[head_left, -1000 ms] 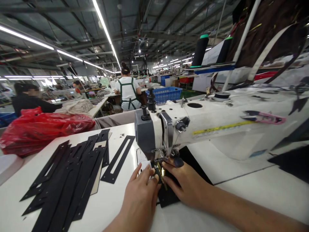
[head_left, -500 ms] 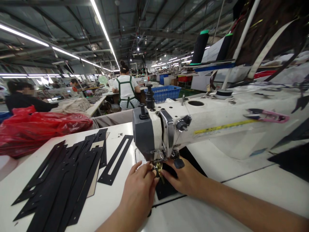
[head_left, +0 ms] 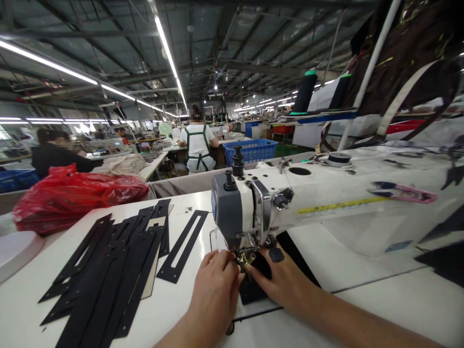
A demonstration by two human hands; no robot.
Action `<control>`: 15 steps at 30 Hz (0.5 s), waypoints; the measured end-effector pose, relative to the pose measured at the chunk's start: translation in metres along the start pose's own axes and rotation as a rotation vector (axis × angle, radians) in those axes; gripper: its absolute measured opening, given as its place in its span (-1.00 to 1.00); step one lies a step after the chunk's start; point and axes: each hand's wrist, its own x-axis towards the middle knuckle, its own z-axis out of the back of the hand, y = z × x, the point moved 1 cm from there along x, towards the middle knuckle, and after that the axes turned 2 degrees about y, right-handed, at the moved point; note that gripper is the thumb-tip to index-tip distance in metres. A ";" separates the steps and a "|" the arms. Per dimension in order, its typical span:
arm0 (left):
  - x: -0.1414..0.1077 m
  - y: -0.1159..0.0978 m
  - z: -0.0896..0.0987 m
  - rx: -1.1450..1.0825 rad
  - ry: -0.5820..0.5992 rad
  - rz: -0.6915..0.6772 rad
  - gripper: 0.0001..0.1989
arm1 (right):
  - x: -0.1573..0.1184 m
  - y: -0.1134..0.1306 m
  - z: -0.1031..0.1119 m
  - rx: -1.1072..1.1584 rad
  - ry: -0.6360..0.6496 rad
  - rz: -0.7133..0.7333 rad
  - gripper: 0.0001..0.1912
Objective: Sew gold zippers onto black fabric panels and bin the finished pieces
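Under the needle of a white sewing machine (head_left: 308, 208) with a grey head cover lies a flat black piece of material (head_left: 253, 291), partly covered by my hands. My left hand (head_left: 217, 285) is closed at its left edge, fingers bent together and tips hidden close to the needle. My right hand (head_left: 286, 278) presses and grips the piece from the right, thumb pointing toward the needle, other fingers partly behind the machine. Between the fingertips shows a small gold-coloured metal part (head_left: 249, 257); whether it belongs to the machine or the piece I cannot tell.
Black slotted strips (head_left: 108, 270) are piled on the white table (head_left: 181, 309), with one slotted strip (head_left: 183, 246) apart. A red plastic bag (head_left: 79, 198) sits beyond. Pink-handled snips (head_left: 402, 192) rest on the machine arm. Past the table are a blue basket (head_left: 250, 151) and co-workers.
The whole view has shifted, so the scene sits slightly further right and lower. Both hands stay at the needle on the black piece; the gold part looks turned a little.
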 end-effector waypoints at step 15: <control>0.000 -0.009 0.008 -0.131 0.088 -0.183 -0.77 | 0.017 0.001 -0.003 -0.340 0.199 -0.325 -0.78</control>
